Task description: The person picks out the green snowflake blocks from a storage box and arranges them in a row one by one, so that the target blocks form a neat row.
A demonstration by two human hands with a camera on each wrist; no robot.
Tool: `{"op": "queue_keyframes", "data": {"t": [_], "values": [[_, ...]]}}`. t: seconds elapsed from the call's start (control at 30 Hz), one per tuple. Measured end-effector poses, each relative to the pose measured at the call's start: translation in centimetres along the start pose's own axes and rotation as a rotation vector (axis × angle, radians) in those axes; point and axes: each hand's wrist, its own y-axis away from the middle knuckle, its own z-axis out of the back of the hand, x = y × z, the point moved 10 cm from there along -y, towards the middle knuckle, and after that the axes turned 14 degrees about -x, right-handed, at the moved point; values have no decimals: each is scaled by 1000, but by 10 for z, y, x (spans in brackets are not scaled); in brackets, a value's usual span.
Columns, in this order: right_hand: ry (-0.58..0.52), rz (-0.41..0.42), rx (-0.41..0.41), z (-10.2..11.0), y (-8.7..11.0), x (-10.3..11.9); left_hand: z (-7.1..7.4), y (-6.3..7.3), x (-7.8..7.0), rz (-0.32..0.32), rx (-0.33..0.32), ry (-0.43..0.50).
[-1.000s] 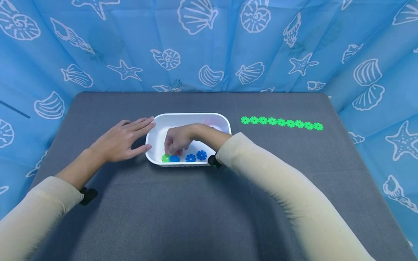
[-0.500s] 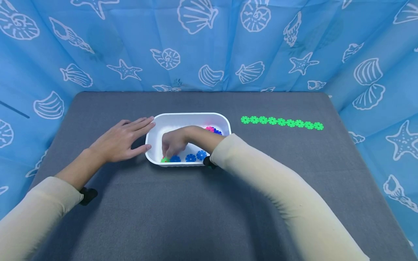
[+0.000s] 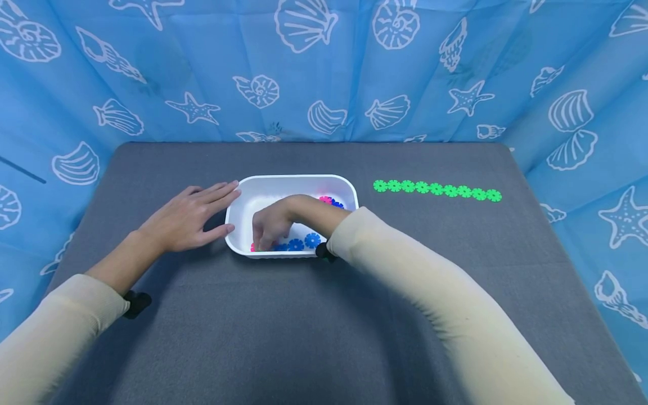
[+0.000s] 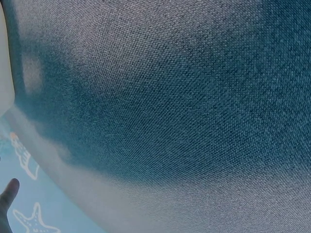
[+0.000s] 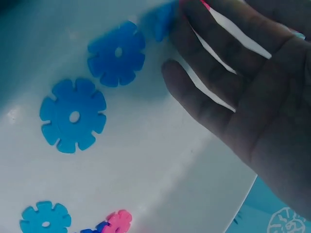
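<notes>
In the head view my right hand reaches down into a white plastic tray, fingertips at its near left corner. Its thumb and fingers pinch a green snowflake disc, mostly hidden behind them. A bit of pink shows beside the fingertips. Several blue notched discs lie along the near wall; the right wrist view shows a blue disc flat on the tray floor. My left hand lies with straight fingers, its tips at the tray's left rim.
A row of green discs lies on the grey table, right of the tray. A pink disc and a dark blue disc sit in the tray's far right corner. A blue shell-print curtain hangs behind.
My right hand has moved slightly left and down within the tray, and its fingers have closed on the green disc, exposing pink beside it. The left hand stays in place.
</notes>
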Motion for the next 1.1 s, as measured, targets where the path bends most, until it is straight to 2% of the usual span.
{"op": "queue_keyframes", "data": {"t": [0.13, 0.33, 0.63, 0.87, 1.1], "values": [[-95, -30, 43, -4, 3, -1, 1, 0, 0, -4, -4, -2], [-170, -13, 24, -1, 6, -1, 0, -1, -1, -11, -3, -6], [-134, 24, 13, 5, 15, -3, -1, -1, 0, -3, -1, -2], [-127, 53, -52, 10, 22, -2, 0, 0, 0, 5, -2, -6], [-121, 72, -108, 17, 40, -9, 0, 0, -1, -3, -7, 2]]}}
